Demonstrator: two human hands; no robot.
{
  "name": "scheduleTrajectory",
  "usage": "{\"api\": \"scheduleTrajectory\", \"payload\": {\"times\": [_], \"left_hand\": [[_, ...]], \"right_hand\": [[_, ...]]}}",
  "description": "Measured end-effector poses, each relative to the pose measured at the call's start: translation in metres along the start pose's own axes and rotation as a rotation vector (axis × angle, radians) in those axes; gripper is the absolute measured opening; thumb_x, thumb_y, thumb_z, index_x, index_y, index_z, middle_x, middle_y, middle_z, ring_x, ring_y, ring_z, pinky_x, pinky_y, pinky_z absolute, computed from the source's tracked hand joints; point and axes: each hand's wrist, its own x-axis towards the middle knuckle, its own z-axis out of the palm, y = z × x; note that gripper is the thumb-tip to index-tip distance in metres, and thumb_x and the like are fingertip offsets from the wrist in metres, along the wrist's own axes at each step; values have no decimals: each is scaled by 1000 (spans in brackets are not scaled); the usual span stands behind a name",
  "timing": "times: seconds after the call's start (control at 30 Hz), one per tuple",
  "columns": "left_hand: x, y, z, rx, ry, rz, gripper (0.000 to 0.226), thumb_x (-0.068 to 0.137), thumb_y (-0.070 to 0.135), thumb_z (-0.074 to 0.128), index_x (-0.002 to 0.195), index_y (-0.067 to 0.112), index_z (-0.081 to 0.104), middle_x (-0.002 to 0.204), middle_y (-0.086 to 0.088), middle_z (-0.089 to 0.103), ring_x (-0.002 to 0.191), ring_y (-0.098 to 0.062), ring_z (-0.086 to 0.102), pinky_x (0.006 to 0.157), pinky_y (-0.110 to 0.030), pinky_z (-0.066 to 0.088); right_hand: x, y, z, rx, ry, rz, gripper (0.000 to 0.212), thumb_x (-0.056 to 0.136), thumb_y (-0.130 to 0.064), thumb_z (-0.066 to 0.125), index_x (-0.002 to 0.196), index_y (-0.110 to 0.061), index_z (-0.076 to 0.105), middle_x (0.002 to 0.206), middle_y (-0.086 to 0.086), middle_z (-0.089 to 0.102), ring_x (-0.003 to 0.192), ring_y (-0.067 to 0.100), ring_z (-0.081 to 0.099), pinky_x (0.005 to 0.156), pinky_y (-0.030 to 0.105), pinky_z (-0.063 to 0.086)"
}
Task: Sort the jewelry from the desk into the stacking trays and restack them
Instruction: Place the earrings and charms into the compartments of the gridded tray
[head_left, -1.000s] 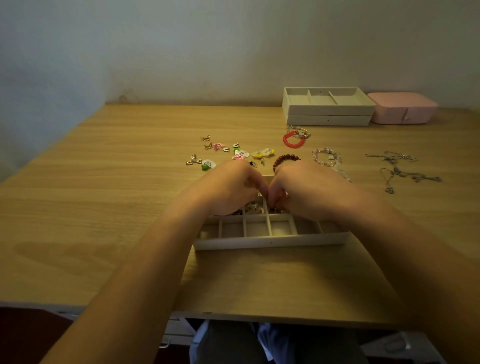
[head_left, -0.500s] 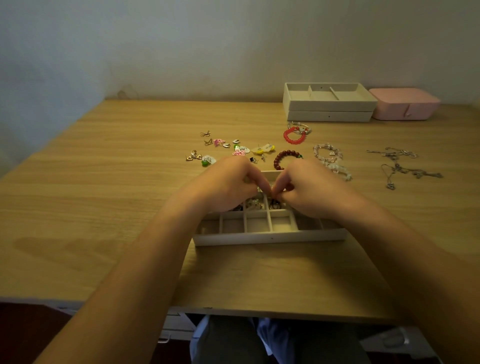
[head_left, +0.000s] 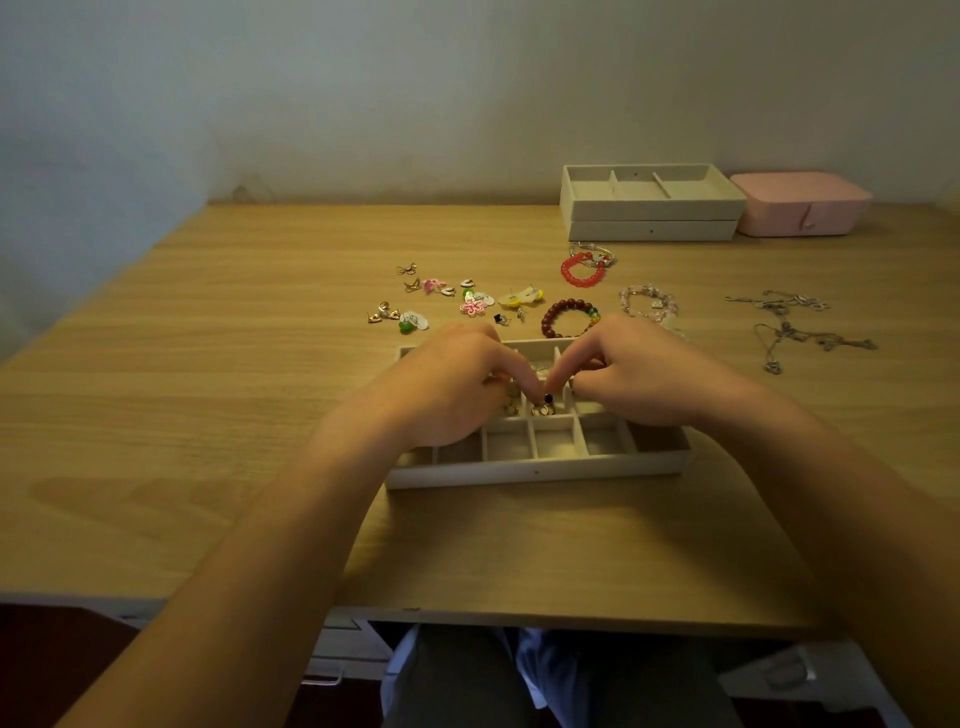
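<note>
- While both hands work over the divided tray (head_left: 535, 470) at the middle of the wood-grain bench (head_left: 208, 364), sorting looks barely begun: a few small gold pieces (head_left: 543, 410) lie in its middle cells.
- The left hand (head_left: 457, 384) and right hand (head_left: 644, 374) meet fingertip to fingertip above a middle cell. Each grip is curled, but I cannot tell whether it pinches anything.
- Still loose on the bench are bright enamel earrings (head_left: 467, 301) at eleven o'clock of the tray, round-beaded bracelets (head_left: 558, 317) at twelve to one, and thin silvery chains (head_left: 789, 327) at two.
- Matte cream stacked trays (head_left: 649, 228) sit far back at one o'clock beside a smooth pink box (head_left: 800, 202); restacking is not yet begun.
</note>
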Motion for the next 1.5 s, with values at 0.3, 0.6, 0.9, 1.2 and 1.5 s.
{"api": "scheduleTrajectory", "payload": {"times": [0.3,0.6,0.9,1.2,1.5], "left_hand": [[6,9,7,181,-65,-13,45,101,14,47,115,51,68,97,11,44,103,-14,38,88,-32,33],[7,2,4,38,47,-21,40,96,10,51,105,42,72,99,8,51,89,-10,46,76,-28,34],[11,2,8,49,52,-30,41,94,10,54,106,46,69,94,18,46,87,-8,45,77,-27,35],[10,1,10,29,78,-23,37,94,12,56,102,45,70,95,16,49,82,0,45,68,-21,33],[9,5,13,56,68,-12,36,97,15,55,108,44,74,99,11,52,88,-5,45,77,-29,38]], "right_hand": [[1,2,2,4,-60,-1,36,94,-12,57,111,-36,77,128,-7,68,110,8,60,95,30,54],[-2,6,1,9,-8,-28,33,94,-14,58,106,-37,78,124,-9,68,107,6,60,89,25,51],[-4,4,-1,15,-25,-26,31,95,-16,59,111,-34,77,130,-6,66,113,10,60,97,32,52],[-4,4,1,-8,-14,-31,28,93,-17,60,104,-36,78,113,-9,68,102,7,61,89,31,57],[-4,6,-1,74,135,-26,18,92,-9,60,95,-20,74,79,-13,58,70,1,51,56,14,35]]}}
